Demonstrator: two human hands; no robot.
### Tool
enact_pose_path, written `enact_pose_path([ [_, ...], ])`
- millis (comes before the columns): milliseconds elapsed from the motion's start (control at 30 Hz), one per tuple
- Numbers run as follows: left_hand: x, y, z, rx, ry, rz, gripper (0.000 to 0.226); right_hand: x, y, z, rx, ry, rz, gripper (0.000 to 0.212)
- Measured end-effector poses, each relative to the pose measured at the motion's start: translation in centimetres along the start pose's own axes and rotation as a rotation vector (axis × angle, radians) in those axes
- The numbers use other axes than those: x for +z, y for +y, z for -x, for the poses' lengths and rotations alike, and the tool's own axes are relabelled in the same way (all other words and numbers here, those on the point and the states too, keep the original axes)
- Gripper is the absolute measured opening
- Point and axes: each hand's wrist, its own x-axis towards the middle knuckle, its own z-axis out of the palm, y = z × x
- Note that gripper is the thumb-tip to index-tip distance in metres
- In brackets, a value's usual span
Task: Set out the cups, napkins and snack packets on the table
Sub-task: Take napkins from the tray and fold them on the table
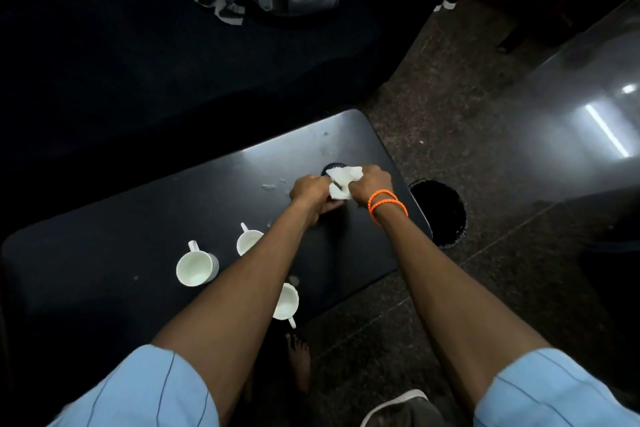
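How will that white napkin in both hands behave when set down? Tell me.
The napkin looks crumpled and bunched between the left hand and right hand, so it is probably floppy and very light. Thin paper likely tears if pulled apart hard. It shouldn't roll.

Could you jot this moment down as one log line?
step: napkins | left hand and right hand: both hold white napkin | cups on table: three
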Motion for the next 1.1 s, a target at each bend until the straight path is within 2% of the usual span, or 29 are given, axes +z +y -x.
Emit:
enact_pose_path([
  [67,-0.5,0.0,-0.5,0.035,0.067,0.013,0.018,0.2,-0.1,-0.5,0.012,0.038,-0.003,0.041],
  [167,-1.0,-0.5,-1.1,0.083,0.158,-0.001,0.039,0.2,0.2,0.0,-0.016,0.194,-0.054,0.031],
  [233,-1.2,-0.8,-1.5,0.082,0.180,0.013,0.043,0.5,0.5,0.3,-0.031,0.234,-0.090,0.025],
  [400,-1.2,-1.0,-2.3,0.107,0.210,-0.034,0.030,1.1,0.7,-0.4,-0.071,0.147,-0.087,0.019],
  [500,-1.8,-1.0,-2.9,0.186,0.246,-0.185,0.014,1.2,0.9,-0.7,-0.027,0.236,-0.235,0.032],
  [567,-2.1,-0.7,-3.1,0.208,0.185,-0.263,0.016,1.1,1.2,-0.9,0.040,0.264,-0.306,0.049],
  [633,-2.0,-0.5,-3.4,0.210,0.066,-0.357,0.018,1.1,1.5,-1.2,0.135,0.166,-0.416,0.061],
  [733,-1.4,-0.2,-3.5,0.140,-0.060,-0.391,0.044,1.2,1.4,-1.5,0.266,-0.044,-0.616,0.059],
  [800,-1.2,-0.2,-3.6,0.045,-0.113,-0.291,0.057,1.5,1.4,-1.7,0.296,-0.082,-0.704,0.062],
  [933,-1.2,-0.2,-3.3,0.045,-0.120,-0.258,0.077,1.7,1.5,-1.6,0.303,-0.050,-0.709,0.065],
  [1100,-1.5,-1.5,-1.8,0.097,-0.069,-0.318,0.068,1.8,2.5,0.1,0.335,-0.019,-0.717,0.075],
])
